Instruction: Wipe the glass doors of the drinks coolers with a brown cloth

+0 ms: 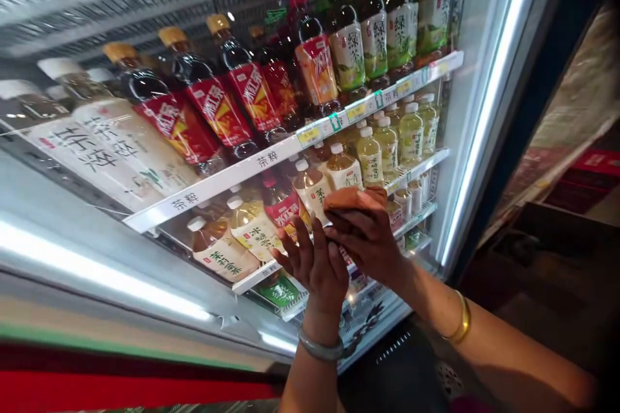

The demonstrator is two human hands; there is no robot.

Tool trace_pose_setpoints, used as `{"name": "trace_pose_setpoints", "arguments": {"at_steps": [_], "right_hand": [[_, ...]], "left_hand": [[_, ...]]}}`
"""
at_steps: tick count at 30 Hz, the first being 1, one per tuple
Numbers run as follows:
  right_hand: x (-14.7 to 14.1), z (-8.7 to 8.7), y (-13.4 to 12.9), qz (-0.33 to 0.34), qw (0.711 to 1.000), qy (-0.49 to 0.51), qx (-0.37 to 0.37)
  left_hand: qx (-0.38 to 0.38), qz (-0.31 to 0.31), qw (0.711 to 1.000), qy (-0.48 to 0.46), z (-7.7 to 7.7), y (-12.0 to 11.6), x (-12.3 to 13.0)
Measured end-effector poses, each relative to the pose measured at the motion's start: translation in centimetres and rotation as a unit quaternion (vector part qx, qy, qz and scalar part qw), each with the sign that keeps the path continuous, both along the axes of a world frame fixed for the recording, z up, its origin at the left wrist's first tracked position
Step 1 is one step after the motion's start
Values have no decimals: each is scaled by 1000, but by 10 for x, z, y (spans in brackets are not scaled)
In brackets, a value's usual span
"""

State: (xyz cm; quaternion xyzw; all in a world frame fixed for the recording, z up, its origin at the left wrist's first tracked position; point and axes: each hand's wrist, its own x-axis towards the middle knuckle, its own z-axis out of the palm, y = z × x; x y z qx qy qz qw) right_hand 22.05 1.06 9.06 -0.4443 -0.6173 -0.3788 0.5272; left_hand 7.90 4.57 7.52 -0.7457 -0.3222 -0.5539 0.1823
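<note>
The right hand (375,239) is clasping an orange-brown item (346,199) in its fingers before the white-capped bottles (310,188) on a cooler shelf (249,280), while the left hand (322,269) is hovering just beside it, fingers spread and released.

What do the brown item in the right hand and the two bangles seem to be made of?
Brown item in the right hand: perhaps cloth or leather; surface dull, but blurred. Gold bangle: probably metal, polished, by its bright sheen. Grey bangle: perhaps stone or glass, from its smooth, soft gloss.
</note>
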Motion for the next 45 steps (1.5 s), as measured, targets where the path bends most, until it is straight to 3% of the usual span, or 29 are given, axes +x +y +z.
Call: {"name": "trace_pose_setpoints", "arguments": {"at_steps": [3, 6, 7, 8, 10, 14, 16, 18, 22, 24, 27, 30, 35, 38, 41, 45], "right_hand": [[29, -2, -6, -21, 999, 27, -24], [43, 26, -2, -76, 993, 91, -11], [43, 35, 0, -93, 989, 105, -38], [42, 39, 2, -83, 990, 106, -33], [39, 37, 1, -41, 995, 69, -55], [63, 10, -13, 56, 993, -25, -101], [85, 10, -19, 44, 993, -37, -99], [99, 23, -18, -14, 996, -13, -91], [76, 49, -3, -102, 992, 72, -28], [51, 42, 0, -92, 992, 77, 26], [35, 12, -5, 3, 1000, 10, -1], [59, -3, -3, 38, 999, 14, -19], [87, 21, 8, 16, 999, 45, 21], [95, 17, 6, 62, 997, 6, 40], [129, 3, 1, 127, 990, -42, 40], [183, 12, 0, 89, 995, 1, 45]], "left_hand": [[-6, -5, 1000, 13, -1, -1, 2], [-11, -13, 1000, 7, -1, -2, 3], [-13, -16, 1000, 8, -1, -2, 3], [-14, -18, 1000, 11, -1, -2, 3], [-15, -20, 999, 27, -2, -2, 2], [-39, -15, 998, 39, -4, -2, 1], [-48, -20, 998, 28, -4, -2, 3], [-49, -24, 998, 11, -4, -2, 7], [-59, -8, 998, -17, -5, -4, 16], [-57, -3, 998, -17, -6, -5, 17], [-36, 3, 999, -4, -7, -8, 19], [-4, 20, 999, 28, -9, -9, 36], [-2, 82, 997, 4, -4, -9, 81], [12, 118, 993, -16, -1, -7, 93], [6, 153, 988, -25, -1, -6, 102], [20, 138, 990, 5, -5, -12, 138]]}}
